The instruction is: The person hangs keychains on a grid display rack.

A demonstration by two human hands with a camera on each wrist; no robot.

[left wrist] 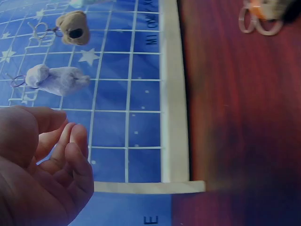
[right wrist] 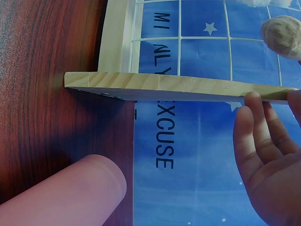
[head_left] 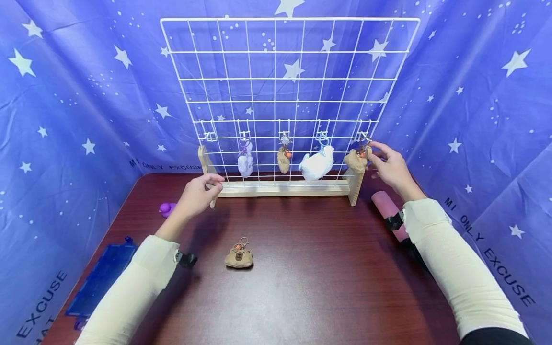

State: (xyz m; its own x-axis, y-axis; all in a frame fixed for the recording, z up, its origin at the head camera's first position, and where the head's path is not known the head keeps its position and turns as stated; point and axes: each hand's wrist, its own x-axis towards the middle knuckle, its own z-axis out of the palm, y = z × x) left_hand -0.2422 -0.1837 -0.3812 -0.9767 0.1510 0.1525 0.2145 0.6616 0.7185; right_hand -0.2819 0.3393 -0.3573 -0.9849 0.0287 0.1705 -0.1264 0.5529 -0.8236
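My right hand [head_left: 390, 165] is at the rack's right wooden upright [right wrist: 188, 87], fingertips right at its outer face, beside a brown plush keychain [head_left: 356, 162] hanging from the last hook. My left hand [head_left: 199, 195] hovers by the left upright [head_left: 206, 165], fingers loosely bent, with nothing in them. On the white wire grid rack [head_left: 276, 101] also hang a lavender plush keychain [head_left: 245, 164], a small brown one [head_left: 283, 160] and a white one [head_left: 317, 164]. Another brown plush keychain [head_left: 239, 257], with an orange bead and metal ring, lies on the table between my arms.
A purple toy duck [head_left: 166, 209] sits behind my left wrist. The blue plastic case [head_left: 101, 278] lies at the table's left edge. Beneath my right wrist is a pink cylinder [head_left: 385, 207]. Blue starry curtains [head_left: 478, 110] surround the dark red table [head_left: 302, 287].
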